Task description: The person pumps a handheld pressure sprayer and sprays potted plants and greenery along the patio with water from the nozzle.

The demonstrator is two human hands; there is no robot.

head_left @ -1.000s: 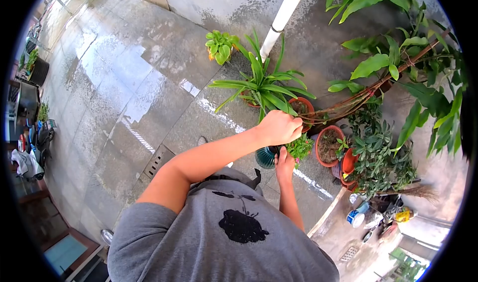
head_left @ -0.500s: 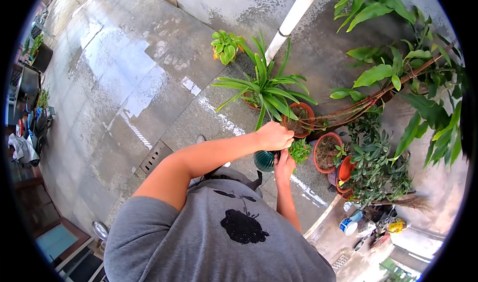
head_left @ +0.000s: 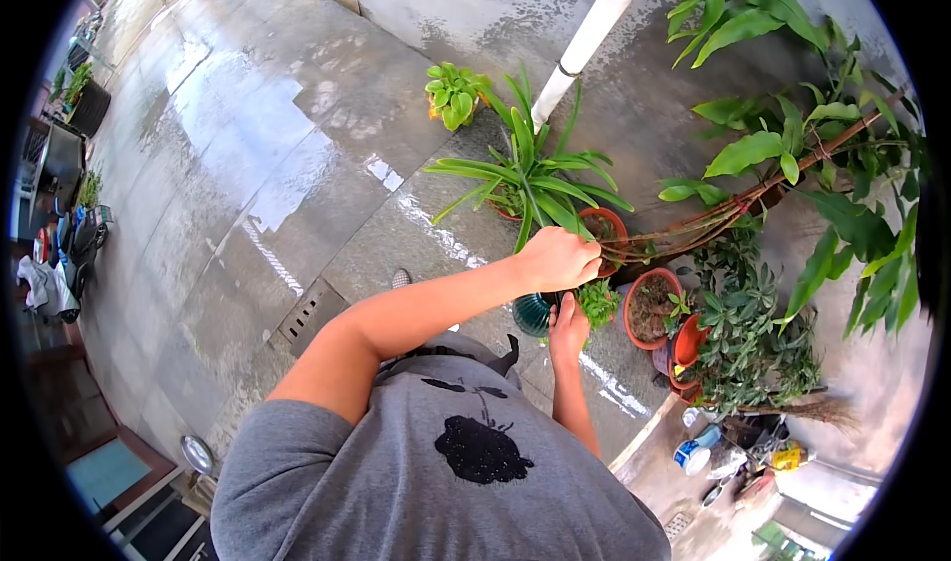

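My left hand (head_left: 560, 261) is closed in a fist, back of the hand up, just above my right hand. What sits inside its fingers is hidden. My right hand (head_left: 568, 325) wraps round a black part at the top of a dark green, ribbed, rounded container (head_left: 532, 314); its lower side is partly out of sight. Beside both hands grows a small bright green leafy plant (head_left: 598, 304). A long-leaved potted plant (head_left: 535, 180) spreads just beyond my left hand, some leaves reaching close to it.
Terracotta pots (head_left: 654, 308) line the wall side, with a dark leafy shrub (head_left: 743, 333) beside them. A white pipe (head_left: 584, 46) slants to the ground behind the plants. Bare stems (head_left: 733, 209) cross at right. A drain grate (head_left: 309, 315) lies left, near wet paving (head_left: 248, 135).
My left hand has risen slightly away from my right hand and the green container. My right hand keeps its hold, and the view has shifted a little.
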